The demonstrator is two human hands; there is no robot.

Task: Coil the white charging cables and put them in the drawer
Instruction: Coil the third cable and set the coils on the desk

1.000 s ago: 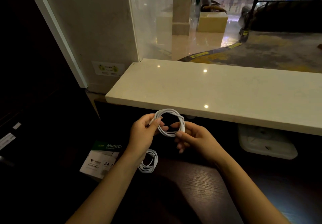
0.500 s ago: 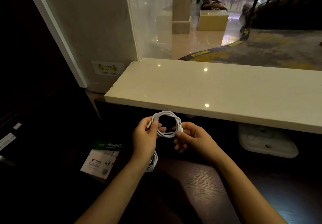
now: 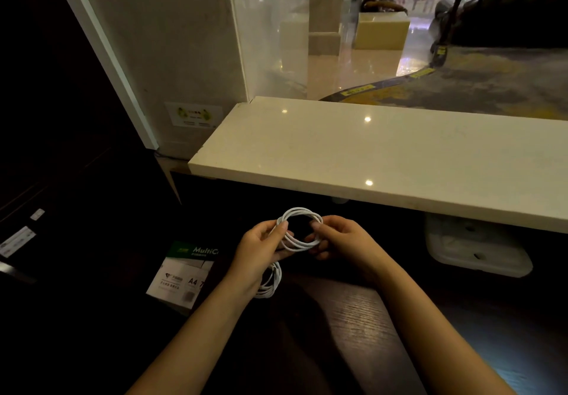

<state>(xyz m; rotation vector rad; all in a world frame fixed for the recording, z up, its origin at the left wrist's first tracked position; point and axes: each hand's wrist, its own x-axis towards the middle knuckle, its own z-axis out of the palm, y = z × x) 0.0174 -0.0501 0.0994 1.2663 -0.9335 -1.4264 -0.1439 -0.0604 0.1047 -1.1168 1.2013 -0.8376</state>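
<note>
Pale stone counter, glass partition

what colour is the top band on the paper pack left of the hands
Green, with white "Multi" lettering, above a white lower face on the paper pack. It shows in the head view, the only one.

Coiled cable between hands, below counter ledge; second coil beneath; paper ream left

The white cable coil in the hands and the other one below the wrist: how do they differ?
The held coil is pinched between left hand and right hand; the lower coil lies on the dark desk. The held coil shows nearly whole; the lower coil is partly hidden by the wrist. Both are white loops.
</note>
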